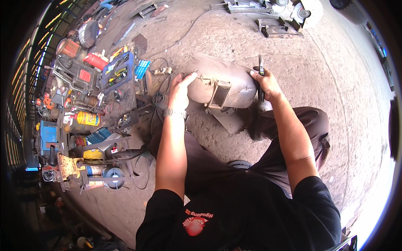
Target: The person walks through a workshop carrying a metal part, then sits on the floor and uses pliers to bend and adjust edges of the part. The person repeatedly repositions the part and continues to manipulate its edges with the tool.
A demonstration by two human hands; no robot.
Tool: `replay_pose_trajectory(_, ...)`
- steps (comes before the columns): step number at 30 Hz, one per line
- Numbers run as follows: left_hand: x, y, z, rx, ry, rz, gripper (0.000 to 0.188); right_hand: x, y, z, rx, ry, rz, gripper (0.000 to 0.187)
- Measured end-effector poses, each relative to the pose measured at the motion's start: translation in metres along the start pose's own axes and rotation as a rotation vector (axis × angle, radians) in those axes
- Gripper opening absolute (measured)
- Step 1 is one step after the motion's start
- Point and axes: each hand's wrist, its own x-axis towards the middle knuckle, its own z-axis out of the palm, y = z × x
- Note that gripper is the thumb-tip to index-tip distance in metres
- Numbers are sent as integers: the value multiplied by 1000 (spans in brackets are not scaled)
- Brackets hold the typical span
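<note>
Between my two hands I hold a worn grey welding mask [201,62] with a framed rectangular viewing window [220,96]. My left hand [180,93] grips its left edge, the thumb pressed on the outer face and a metal watch on the wrist. My right hand [269,85] is closed at the right edge, thumb on the shell. A narrow black piece with a shiny part [261,67] shows at the right fingers; I cannot tell whether it belongs to the mask. Below the mask is a grey metal piece [229,121], partly hidden, near my shoe.
Crowding the left are a blue tool case [116,70], a red bottle [96,61], a yellow can [88,119] and a blue box [49,138] on a metal rack. Across the concrete floor lie metal frames [278,28] beside a cut-off machine's pale round guard [307,12]. Cables trail along the floor.
</note>
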Motion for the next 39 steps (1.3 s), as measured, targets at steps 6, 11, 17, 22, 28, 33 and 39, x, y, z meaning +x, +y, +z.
replay_pose_trajectory(6,-7,8,11,154,199,129,26,-9,-12,5,6,-73,70,40)
replay_pose_trajectory(11,2,-2,6,516,376,256,47,-19,-23,15,91,-89,122,38)
replay_pose_trajectory(17,5,2,0,490,362,232,31,-21,-22,10,26,-140,172,41)
replay_pose_trajectory(22,2,1,1,466,378,292,25,-29,-27,17,125,-128,140,40)
replay_pose_trajectory(28,1,0,2,606,400,368,33,-37,-32,21,110,-84,82,39)
replay_pose_trajectory(33,-2,2,6,689,405,388,45,-37,-33,17,55,-89,19,47)
replay_pose_trajectory(39,-3,1,5,752,418,374,47,-43,-42,16,-161,-54,-77,58)
